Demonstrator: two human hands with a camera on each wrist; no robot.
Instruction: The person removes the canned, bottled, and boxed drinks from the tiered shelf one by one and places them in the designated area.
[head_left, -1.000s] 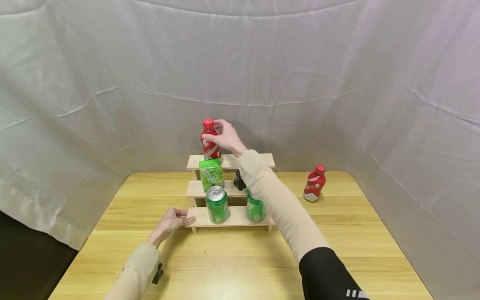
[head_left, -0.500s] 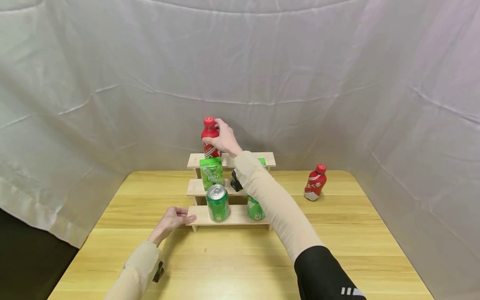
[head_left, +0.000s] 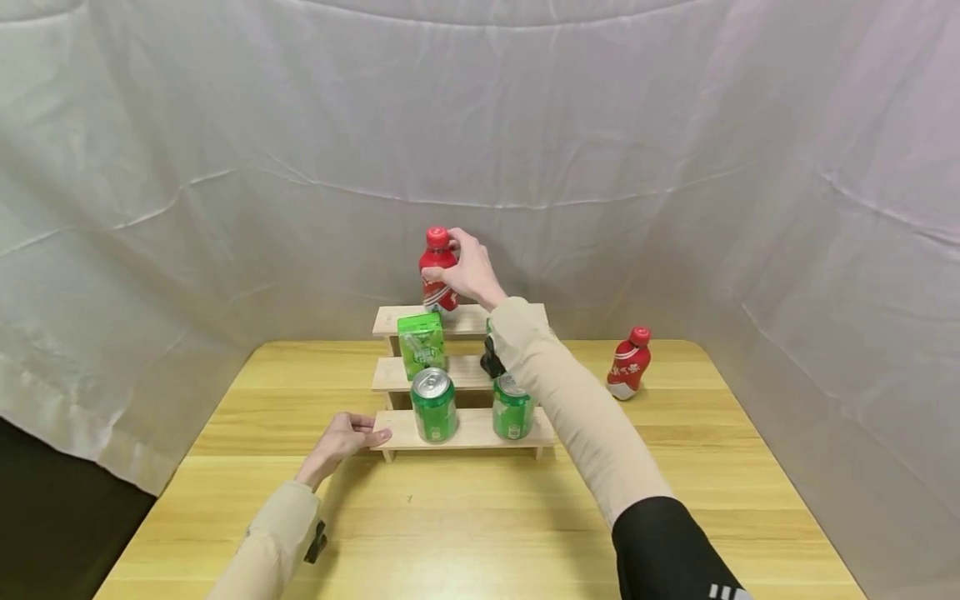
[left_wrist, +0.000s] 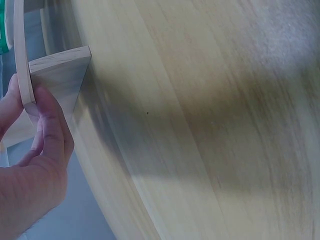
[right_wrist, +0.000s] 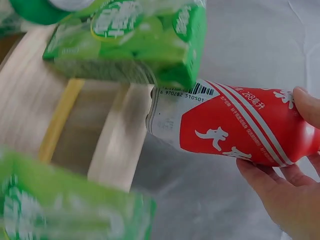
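My right hand (head_left: 471,271) grips a red plastic drink bottle (head_left: 435,289) around its upper body, thumb on one side and fingers on the other. The bottle's base overlaps the top board of a three-step wooden display rack (head_left: 474,432) in the head view. At the rack's lower left end, my left hand (head_left: 341,437) pinches the bottom board (left_wrist: 21,55) between thumb and fingers. A green drink carton (head_left: 422,346) stands on the middle step. Two green cans (head_left: 433,408) stand on the bottom step. A second green carton (right_wrist: 65,205) appears blurred in the right wrist view.
Another red bottle (head_left: 628,364) stands on the wooden table (head_left: 465,525), right of the rack. Grey curtain cloth (head_left: 480,150) hangs behind the table and along its sides. My right sleeve (head_left: 577,425) crosses over the rack's right part.
The right hand has carried the red bottle rightward along the top step, and slightly up in the view. More of the right can shows now. The left hand keeps its hold on the rack.
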